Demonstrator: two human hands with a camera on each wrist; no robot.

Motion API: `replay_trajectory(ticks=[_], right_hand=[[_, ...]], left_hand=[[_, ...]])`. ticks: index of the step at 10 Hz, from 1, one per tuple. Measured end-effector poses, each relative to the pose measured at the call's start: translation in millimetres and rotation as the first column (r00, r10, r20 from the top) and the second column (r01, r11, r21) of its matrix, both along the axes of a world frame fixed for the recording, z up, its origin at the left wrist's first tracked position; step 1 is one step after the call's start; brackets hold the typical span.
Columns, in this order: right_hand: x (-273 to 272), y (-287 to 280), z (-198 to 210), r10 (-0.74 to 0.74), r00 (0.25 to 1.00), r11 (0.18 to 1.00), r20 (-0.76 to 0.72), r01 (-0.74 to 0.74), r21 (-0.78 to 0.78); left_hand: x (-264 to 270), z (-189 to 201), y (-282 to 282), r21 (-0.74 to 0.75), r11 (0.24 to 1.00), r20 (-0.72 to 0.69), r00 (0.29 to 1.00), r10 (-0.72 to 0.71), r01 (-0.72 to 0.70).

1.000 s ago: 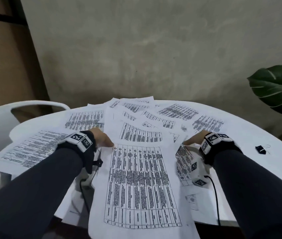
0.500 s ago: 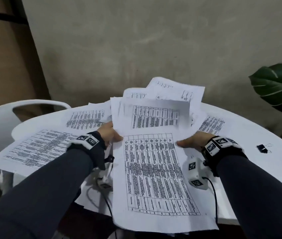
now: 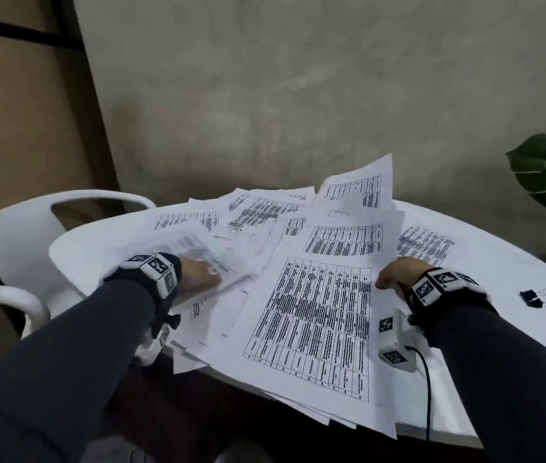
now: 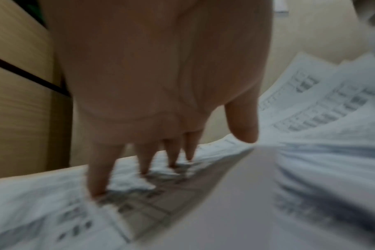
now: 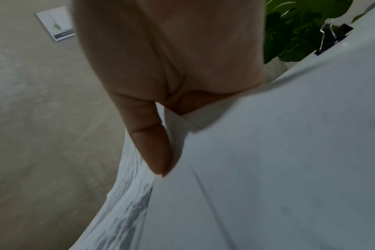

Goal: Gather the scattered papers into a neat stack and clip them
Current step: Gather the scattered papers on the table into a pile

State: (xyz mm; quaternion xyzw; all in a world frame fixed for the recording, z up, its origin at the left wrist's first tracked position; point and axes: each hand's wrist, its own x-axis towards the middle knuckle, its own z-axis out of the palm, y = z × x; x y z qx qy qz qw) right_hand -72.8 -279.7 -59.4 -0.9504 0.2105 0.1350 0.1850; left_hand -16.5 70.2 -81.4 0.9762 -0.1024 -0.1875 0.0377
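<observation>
At frame centre, the right hand [image 3: 393, 274] pinches the papers [image 3: 315, 315], thumb on top. Left hand [image 3: 198, 279] presses flat on sheets [image 3: 198, 248]. Clip [image 3: 534, 297] lies far right.

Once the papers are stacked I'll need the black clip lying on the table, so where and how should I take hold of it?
Pinch the binder clip by its black body, coming from above with the right hand, which is nearest. It lies alone on bare table, and its wire handles look too thin for a sure hold.
</observation>
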Motion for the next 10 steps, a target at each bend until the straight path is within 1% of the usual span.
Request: replay_trajectory(ticks=[1, 2, 3, 4, 5, 6, 7, 8, 9, 10], right_hand=[[8, -8, -7, 0.008, 0.999, 0.999, 0.043, -0.01, 0.048], [12, -15, -17, -0.114, 0.989, 0.955, 0.091, 0.084, 0.283], [10, -15, -21, -0.184, 0.978, 0.944, 0.102, 0.147, 0.294], [13, -17, -23, -0.17, 0.978, 0.968, 0.117, 0.144, 0.204], [16, -16, -24, -0.205, 0.974, 0.942, 0.1, 0.168, 0.292], [7, -9, -20, -0.277, 0.955, 0.846, 0.108, 0.19, 0.498], [12, -10, -23, -0.205, 0.977, 0.774, 0.056, 0.127, 0.621], [12, -13, -27, -0.15, 0.982, 0.893, 0.117, 0.084, 0.442], [12, -30, -29, -0.179, 0.94, 0.835, 0.291, -0.011, 0.551], [5, -38, -21, -0.353, 0.867, 0.656, 0.351, -0.038, 0.754]], left_hand=[[-8, 9, -15, -0.197, 0.978, -0.174, 0.98, -0.101, 0.065], [-13, 11, -21, -0.381, 0.92, -0.219, 0.959, -0.182, 0.088], [-13, 11, -24, -0.362, 0.932, -0.123, 0.989, -0.088, 0.038], [-18, 6, -32, -0.147, 0.988, -0.12, 0.991, -0.066, 0.048], [-32, 10, -60, -0.089, 0.988, -0.131, 0.982, -0.138, 0.127], [-36, 12, -99, -0.066, 0.965, -0.221, 0.94, -0.262, 0.253], [-36, 11, -120, -0.205, 0.943, -0.221, 0.927, -0.305, 0.262], [-30, 21, -113, -0.462, 0.886, -0.187, 0.972, -0.142, 0.041], [-12, 21, -82, -0.536, 0.835, -0.05, 0.992, 0.115, -0.124], [-1, 16, -48, -0.557, 0.783, -0.096, 0.958, 0.271, -0.277]])
